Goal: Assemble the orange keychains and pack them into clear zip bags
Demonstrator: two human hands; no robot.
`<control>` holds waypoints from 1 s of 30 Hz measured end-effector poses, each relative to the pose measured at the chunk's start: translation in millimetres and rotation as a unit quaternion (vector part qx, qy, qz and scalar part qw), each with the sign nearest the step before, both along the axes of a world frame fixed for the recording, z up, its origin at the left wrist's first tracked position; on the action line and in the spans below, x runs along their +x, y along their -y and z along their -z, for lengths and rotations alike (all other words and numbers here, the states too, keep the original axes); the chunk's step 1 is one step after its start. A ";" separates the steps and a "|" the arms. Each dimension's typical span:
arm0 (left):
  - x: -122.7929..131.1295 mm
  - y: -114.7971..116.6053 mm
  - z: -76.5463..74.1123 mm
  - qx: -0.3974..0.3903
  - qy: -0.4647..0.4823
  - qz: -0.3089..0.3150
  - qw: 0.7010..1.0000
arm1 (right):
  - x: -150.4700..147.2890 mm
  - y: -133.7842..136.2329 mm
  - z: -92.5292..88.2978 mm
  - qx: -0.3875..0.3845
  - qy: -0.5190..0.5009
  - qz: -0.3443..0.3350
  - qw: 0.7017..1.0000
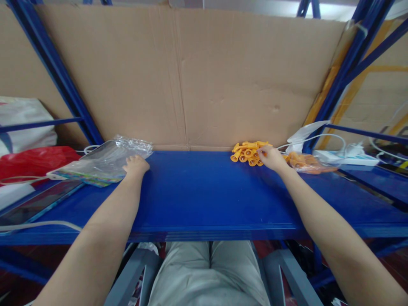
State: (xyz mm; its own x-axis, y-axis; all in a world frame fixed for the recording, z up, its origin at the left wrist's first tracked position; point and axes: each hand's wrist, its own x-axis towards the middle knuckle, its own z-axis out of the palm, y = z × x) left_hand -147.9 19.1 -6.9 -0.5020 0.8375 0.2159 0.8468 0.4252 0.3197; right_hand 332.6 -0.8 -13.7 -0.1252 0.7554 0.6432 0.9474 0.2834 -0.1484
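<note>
My left hand (137, 164) lies on the right end of a stack of clear plastic bags (105, 159), its fingers somewhat spread over the film. Colourful printing runs along the near edge of the bags. To the right, a pile of small orange trumpet-shaped plastic pieces (247, 154) rests on the blue shelf (204, 191) against the cardboard. My right hand (272, 158) reaches the right side of that pile, with thumb and fingers pinched on one orange piece, mostly hidden by the fingertips. More orange pieces lie in a clear bag (310, 163) just beyond my right wrist.
A cardboard sheet (191, 76) closes off the back between blue metal posts (338, 80). At the left are a red plastic bag (38, 161) and a dark flat panel (41, 202). White cables (331, 135) and a white-and-blue box (350, 157) stand at the right.
</note>
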 end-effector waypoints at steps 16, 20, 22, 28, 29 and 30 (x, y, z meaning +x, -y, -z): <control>-8.1 -2.9 -1.9 -0.025 -0.033 -0.042 0.998 | -2.7 0.6 0.1 -0.049 -0.004 -0.001 0.999; -2.2 3.4 -8.0 -0.028 -0.010 -0.047 0.998 | -1.1 0.0 0.8 -0.043 -0.006 -0.008 0.999; 1.9 6.9 -12.0 -0.033 -0.004 -0.047 0.998 | -0.3 -0.1 1.0 -0.045 -0.008 -0.008 0.999; 0.1 4.8 -12.6 -0.028 -0.017 -0.026 0.999 | 0.8 -0.3 1.4 -0.042 -0.012 -0.010 0.999; -3.3 2.7 -10.4 -0.021 -0.020 -0.023 0.999 | 1.2 -0.7 1.7 -0.039 -0.012 -0.012 0.999; -7.0 0.5 -8.0 -0.010 -0.027 -0.004 1.000 | 1.7 -1.2 2.1 -0.036 -0.012 -0.015 0.999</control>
